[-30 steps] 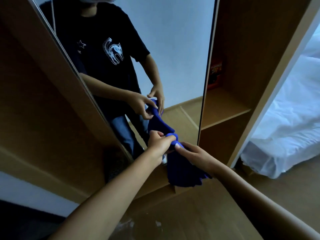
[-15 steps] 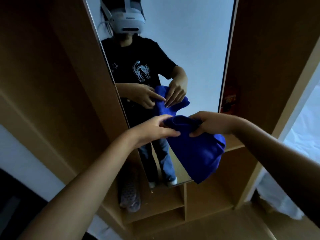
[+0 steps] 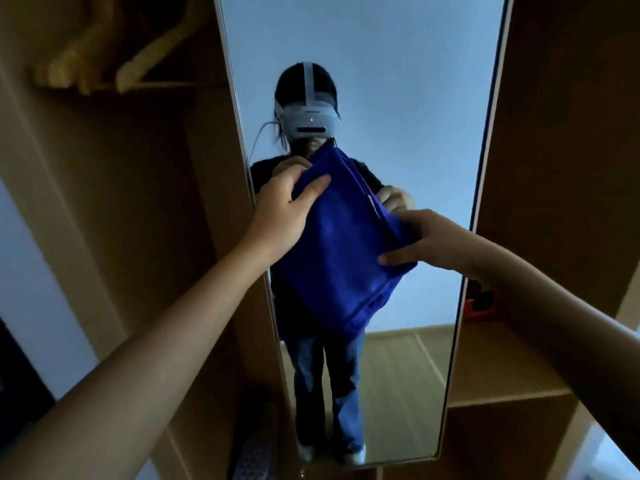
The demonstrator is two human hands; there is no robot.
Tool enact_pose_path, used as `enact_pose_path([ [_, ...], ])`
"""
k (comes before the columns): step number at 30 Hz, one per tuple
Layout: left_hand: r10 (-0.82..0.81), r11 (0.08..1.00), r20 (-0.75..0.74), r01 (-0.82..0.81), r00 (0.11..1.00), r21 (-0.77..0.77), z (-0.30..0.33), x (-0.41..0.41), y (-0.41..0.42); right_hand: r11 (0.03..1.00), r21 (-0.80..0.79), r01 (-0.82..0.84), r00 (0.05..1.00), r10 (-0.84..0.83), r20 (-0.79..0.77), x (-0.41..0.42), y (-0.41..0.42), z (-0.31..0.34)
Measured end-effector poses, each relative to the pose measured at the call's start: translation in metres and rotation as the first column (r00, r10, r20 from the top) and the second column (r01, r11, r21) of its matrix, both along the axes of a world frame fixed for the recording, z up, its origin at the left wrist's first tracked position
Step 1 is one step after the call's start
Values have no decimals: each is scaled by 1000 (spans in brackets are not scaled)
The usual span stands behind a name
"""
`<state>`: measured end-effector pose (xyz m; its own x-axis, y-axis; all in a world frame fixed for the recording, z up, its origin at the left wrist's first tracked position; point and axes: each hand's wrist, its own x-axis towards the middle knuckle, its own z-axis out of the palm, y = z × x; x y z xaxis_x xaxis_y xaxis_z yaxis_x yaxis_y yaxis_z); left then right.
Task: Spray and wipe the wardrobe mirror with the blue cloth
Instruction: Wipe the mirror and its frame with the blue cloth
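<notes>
We hold the blue cloth (image 3: pixel 341 251) up in front of the wardrobe mirror (image 3: pixel 398 81), spread between both hands at about chest height in the reflection. Our left hand (image 3: pixel 284 209) pinches its upper left corner, thumb on the near face and fingers curled behind the edge. Our right hand (image 3: pixel 433 240) grips the right edge, thumb laid across the front and fingers tucked behind. We cannot tell whether the cloth touches the glass or hangs just before it.

As for progress, we judge the wiping has not properly begun: the cloth looks folded and is held by its edges, not pressed flat to the mirror. No spray bottle is in view, and we see no droplets or streaks on the glass, so we cannot say whether spraying is done.

Around the mirror stand the wooden wardrobe shelves (image 3: pixel 502 382), with hangers (image 3: pixel 104 60) in the upper left compartment.
</notes>
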<state>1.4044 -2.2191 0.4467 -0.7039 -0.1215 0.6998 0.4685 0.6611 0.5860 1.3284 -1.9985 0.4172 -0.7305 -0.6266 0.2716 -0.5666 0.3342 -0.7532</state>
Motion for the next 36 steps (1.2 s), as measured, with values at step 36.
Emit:
enact_pose_path([
  [36, 592, 793, -482, -572, 646, 207, 188, -62, -26, 562, -804, 194, 440, -783, -441, -10, -131, 222],
])
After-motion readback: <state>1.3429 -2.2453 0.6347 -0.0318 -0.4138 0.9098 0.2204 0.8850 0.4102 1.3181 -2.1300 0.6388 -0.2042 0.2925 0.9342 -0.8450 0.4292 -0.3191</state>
